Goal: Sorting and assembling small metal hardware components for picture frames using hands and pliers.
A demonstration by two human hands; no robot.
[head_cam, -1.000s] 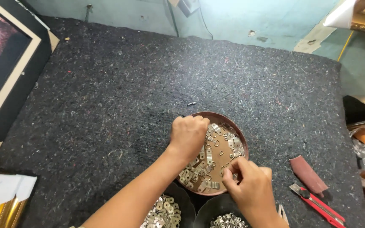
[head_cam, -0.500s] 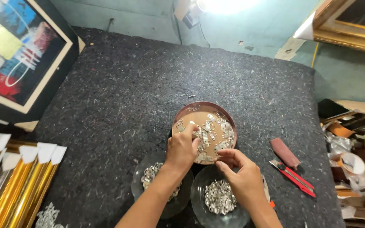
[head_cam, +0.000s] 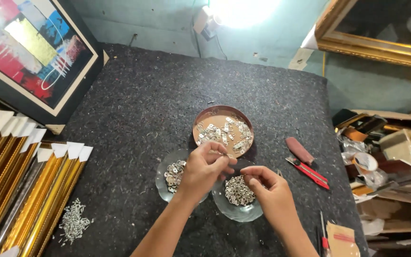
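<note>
Head view: left hand (head_cam: 204, 167) grip pinches a small metal hanger (head_cam: 220, 153) above the glass dishes (head_cam: 236, 209). Right hand (head_cam: 268, 186) fingertips pressed together over the right dish, contents unclear. Brown bowl (head_cam: 200, 124) of hangers just behind, within reach on the felt bench (head_cam: 139, 104).

A dark felt-covered table (head_cam: 167, 95) stands against a teal wall (head_cam: 272, 43) under a bright lamp (head_cam: 243, 7).

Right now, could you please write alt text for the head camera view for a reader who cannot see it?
Two bare hands, left hand and right hand, meet above two glass dishes of small metal fittings, with a brown round tray of more fittings behind, on a dark felt table. Red-handled pliers lie right; gold mouldings left.
</note>
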